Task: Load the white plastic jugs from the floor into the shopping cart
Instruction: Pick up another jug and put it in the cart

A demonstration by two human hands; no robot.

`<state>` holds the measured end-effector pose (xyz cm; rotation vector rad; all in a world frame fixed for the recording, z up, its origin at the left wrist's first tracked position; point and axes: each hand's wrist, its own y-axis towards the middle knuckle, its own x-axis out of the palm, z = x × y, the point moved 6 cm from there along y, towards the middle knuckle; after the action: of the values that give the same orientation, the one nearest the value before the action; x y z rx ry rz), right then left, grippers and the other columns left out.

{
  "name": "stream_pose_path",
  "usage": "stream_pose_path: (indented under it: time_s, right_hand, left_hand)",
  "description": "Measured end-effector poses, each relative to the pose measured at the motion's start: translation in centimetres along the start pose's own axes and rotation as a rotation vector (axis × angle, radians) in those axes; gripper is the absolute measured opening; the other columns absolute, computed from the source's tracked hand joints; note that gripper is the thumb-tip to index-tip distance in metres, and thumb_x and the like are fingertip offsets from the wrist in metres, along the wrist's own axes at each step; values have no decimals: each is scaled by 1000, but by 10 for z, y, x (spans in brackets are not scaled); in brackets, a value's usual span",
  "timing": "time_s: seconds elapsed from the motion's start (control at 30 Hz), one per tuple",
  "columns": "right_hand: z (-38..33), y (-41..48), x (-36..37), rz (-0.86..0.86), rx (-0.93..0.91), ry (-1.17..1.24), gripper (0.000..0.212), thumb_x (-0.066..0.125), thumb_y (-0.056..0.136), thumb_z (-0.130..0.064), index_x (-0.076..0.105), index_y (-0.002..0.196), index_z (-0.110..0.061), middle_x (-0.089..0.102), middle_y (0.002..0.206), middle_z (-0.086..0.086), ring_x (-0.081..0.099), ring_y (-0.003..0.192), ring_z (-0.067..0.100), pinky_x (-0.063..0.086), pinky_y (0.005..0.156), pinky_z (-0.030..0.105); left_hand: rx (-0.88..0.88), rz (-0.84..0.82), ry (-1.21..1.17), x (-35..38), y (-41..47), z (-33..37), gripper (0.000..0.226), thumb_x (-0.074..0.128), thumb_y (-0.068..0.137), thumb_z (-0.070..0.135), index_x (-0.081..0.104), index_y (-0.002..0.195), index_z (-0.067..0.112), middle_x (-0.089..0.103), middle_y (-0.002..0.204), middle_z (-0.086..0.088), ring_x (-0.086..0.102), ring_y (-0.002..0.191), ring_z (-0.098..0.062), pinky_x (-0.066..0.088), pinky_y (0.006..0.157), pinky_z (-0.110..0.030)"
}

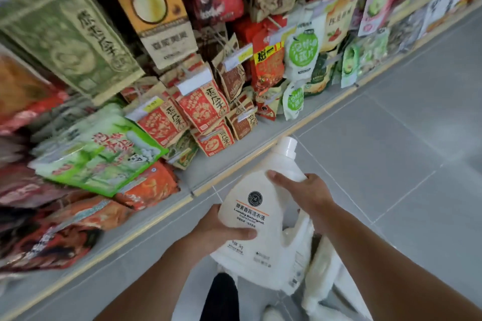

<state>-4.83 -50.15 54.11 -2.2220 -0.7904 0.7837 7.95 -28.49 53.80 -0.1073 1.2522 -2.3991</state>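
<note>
A white plastic laundry-detergent jug (257, 219) with a white cap is lifted above the grey tiled floor, tilted with its cap pointing away from me. My left hand (219, 229) grips its lower left side, thumb across the label. My right hand (306, 191) holds it near the neck and handle. Beneath and to the right of it stand more white jugs (322, 272) on the floor, partly hidden by the held jug and my right arm. No shopping cart is in view.
A low store shelf (234, 164) with a yellow-edged lip runs diagonally along the left, crowded with snack bags (203, 104) and pouches. Grey floor tiles (391, 138) spread out to the right. My dark trouser leg (221, 297) and shoe show at the bottom.
</note>
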Motion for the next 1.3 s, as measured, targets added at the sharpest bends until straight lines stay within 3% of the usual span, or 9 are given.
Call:
stream_pose_path:
  time_s: [0.07, 0.2, 0.3, 0.43, 0.57, 0.83, 1.0, 1.17, 1.3]
  right_hand:
    - [-20, -36, -1, -40, -26, -34, 101, 92, 55, -78, 62, 128, -14, 71, 113, 7, 69, 100, 28, 53, 70, 37]
    - [-50, -99, 10, -99, -75, -104, 105, 93, 57, -76, 61, 134, -11, 71, 120, 11, 69, 107, 32, 57, 83, 42]
    - [-65, -141, 28, -155, -126, -160, 97, 93, 62, -72, 65, 129, -8, 70, 108, 7, 67, 92, 26, 50, 67, 34]
    - [-76, -188, 65, -225, -163, -251, 94, 94, 59, -72, 69, 123, -8, 70, 99, 5, 65, 85, 24, 50, 72, 35]
    - [-82, -235, 118, -283, -209, -347, 121, 90, 35, -86, 70, 124, -6, 67, 99, 7, 65, 88, 29, 51, 73, 36]
    - [-75, -346, 248, -448, -309, -453, 93, 96, 39, -76, 79, 103, -11, 78, 92, 6, 69, 74, 25, 54, 67, 35]
    - [-41, -413, 344, -474, -344, -451, 116, 95, 19, -85, 81, 108, -12, 83, 104, 8, 70, 77, 27, 57, 70, 37]
    - [-3, -502, 434, -571, -333, -518, 88, 102, 40, -70, 80, 102, -12, 83, 98, 9, 71, 71, 25, 56, 66, 34]
    - [32, -560, 503, -620, -345, -566, 115, 98, 24, -81, 78, 112, -11, 83, 99, 13, 74, 75, 30, 59, 69, 39]
  left_hand:
    - [4, 30, -36, -5, -41, 2, 36, 99, 75, 8, 80, 102, 22, 86, 92, 11, 82, 84, -2, 66, 80, -26]
    - [39, 59, -89, -13, -113, -8, 56, 104, 69, 27, 82, 120, 21, 86, 114, 1, 82, 109, -20, 61, 106, -51]
    - [38, 115, -139, -23, -159, -26, 59, 105, 66, 31, 82, 120, 22, 86, 114, 2, 82, 108, -20, 61, 106, -50]
    - [35, 209, -236, -42, -213, -58, 85, 109, 49, 50, 78, 124, 25, 85, 114, 7, 81, 111, -20, 60, 107, -51]
    - [42, 275, -325, -61, -270, -96, 60, 105, 66, 33, 82, 119, 20, 86, 111, 3, 82, 106, -20, 61, 105, -47]
    - [94, 448, -461, -118, -378, -197, 48, 102, 71, 32, 85, 115, 20, 87, 107, 5, 83, 102, -12, 61, 107, -42]
    - [91, 536, -500, -161, -447, -284, 55, 104, 66, 40, 86, 115, 22, 86, 109, 4, 82, 106, -16, 60, 108, -46]
    - [14, 603, -539, -201, -517, -383, 67, 106, 53, 53, 85, 111, 27, 87, 105, 6, 83, 103, -18, 62, 105, -47]
    - [-8, 667, -579, -227, -578, -452, 66, 106, 55, 50, 85, 112, 25, 87, 103, 7, 83, 101, -18, 64, 101, -43]
